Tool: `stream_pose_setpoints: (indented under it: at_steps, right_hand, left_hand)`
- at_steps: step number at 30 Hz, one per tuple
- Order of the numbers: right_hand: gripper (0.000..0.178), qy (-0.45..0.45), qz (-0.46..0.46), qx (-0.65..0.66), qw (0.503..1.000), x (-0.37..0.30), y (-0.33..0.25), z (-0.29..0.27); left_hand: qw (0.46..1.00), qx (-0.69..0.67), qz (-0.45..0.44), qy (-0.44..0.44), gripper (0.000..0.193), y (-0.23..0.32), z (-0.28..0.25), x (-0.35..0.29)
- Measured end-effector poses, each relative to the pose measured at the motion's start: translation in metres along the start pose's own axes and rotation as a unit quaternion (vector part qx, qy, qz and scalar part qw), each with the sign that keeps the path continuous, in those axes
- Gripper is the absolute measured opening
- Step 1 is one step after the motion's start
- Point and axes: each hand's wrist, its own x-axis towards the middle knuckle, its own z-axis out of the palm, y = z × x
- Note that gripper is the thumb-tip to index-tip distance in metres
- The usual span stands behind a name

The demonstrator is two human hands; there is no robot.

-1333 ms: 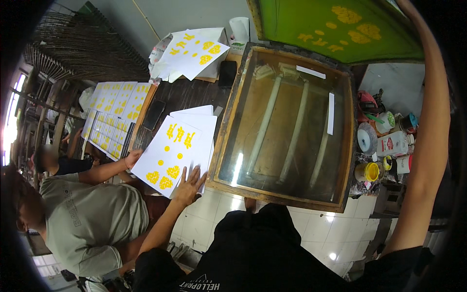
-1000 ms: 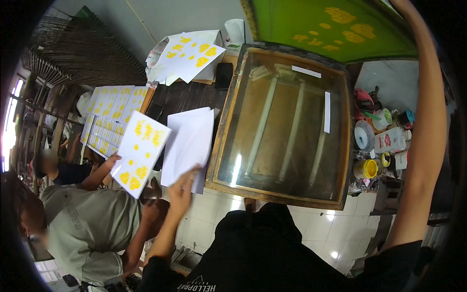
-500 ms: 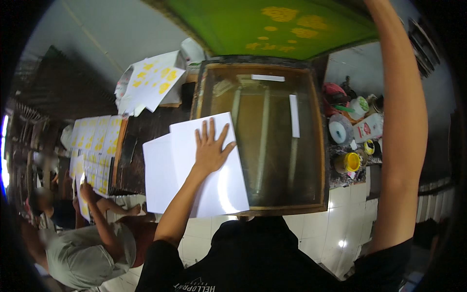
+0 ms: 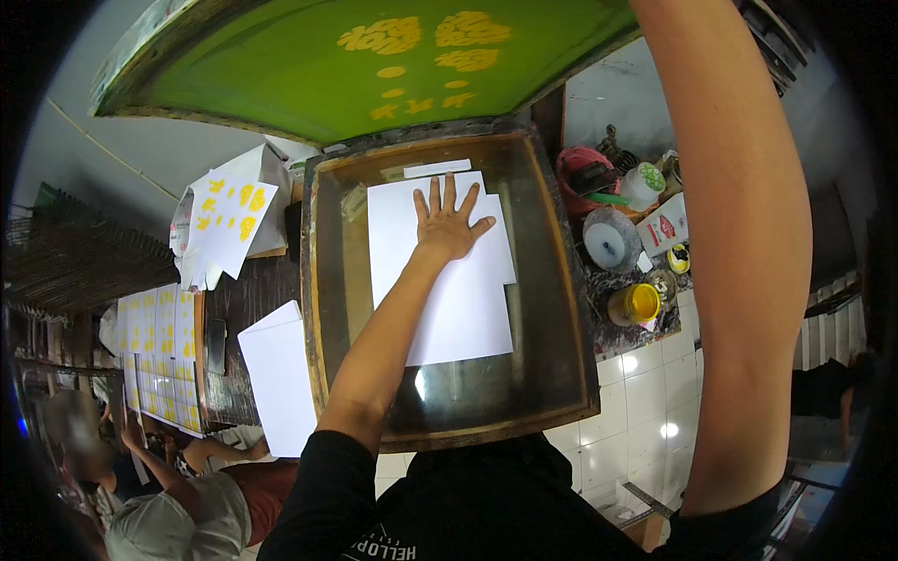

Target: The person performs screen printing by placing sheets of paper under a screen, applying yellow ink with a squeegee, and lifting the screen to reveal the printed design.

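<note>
My left hand (image 4: 449, 222) lies flat with fingers spread on a white sheet of paper (image 4: 458, 323). The sheet rests on the glass top of a wooden-framed box (image 4: 552, 374). Just beyond its far edge is a white strip (image 4: 437, 169) on the glass; a second white strip (image 4: 507, 243) lies along its right edge. Past the box, a green printing screen (image 4: 281, 79) with yellow shapes is raised at a tilt. My right arm reaches up along the right side, and its hand is beyond the top of the picture.
White paper (image 4: 281, 374) lies left of the box. Behind it is a yellow-printed sheet (image 4: 229, 220). At right stand an open yellow ink jar (image 4: 636, 304), a round tub (image 4: 613, 238) and a white can (image 4: 662, 229). A co-worker (image 4: 187, 505) sits lower left near printed sheets (image 4: 159, 327).
My left hand has slid a white sheet rightward and away from me, from the box's left edge onto the middle of the glass. Other paper stays at left. The view has shifted.
</note>
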Motion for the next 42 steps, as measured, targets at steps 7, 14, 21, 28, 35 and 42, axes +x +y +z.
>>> stream_pose_setpoints:
  at_steps: [7,14,21,28,35,42]
  right_hand:
    - [0.035,0.054,0.128,0.133,0.981,-0.003,-0.020,-0.008]
    - [0.030,-0.015,0.199,0.319,0.926,-0.071,-0.062,-0.051]
    - [0.035,-0.038,0.152,0.311,0.938,-0.215,-0.145,-0.009]
    - [0.049,-0.307,0.146,0.404,0.849,-0.318,-0.230,0.063]
    - [0.046,-0.327,0.075,0.337,0.879,-0.348,-0.261,0.085]
    - [0.039,-0.203,0.052,0.262,0.942,-0.325,-0.245,0.124]
  left_hand:
    - [1.000,-0.010,-0.011,0.003,0.088,0.003,-0.013,0.019]
    - [0.802,-0.530,0.137,0.240,0.077,0.001,-0.094,-0.089]
    - [0.632,-0.759,0.095,0.124,0.040,-0.042,-0.084,-0.324]
    - [0.373,-0.916,-0.149,-0.025,0.015,-0.020,0.042,-0.372]
    - [0.335,-0.915,-0.223,-0.031,0.023,-0.023,0.070,-0.369]
    - [0.355,-0.900,-0.249,-0.040,0.038,-0.022,0.072,-0.367]
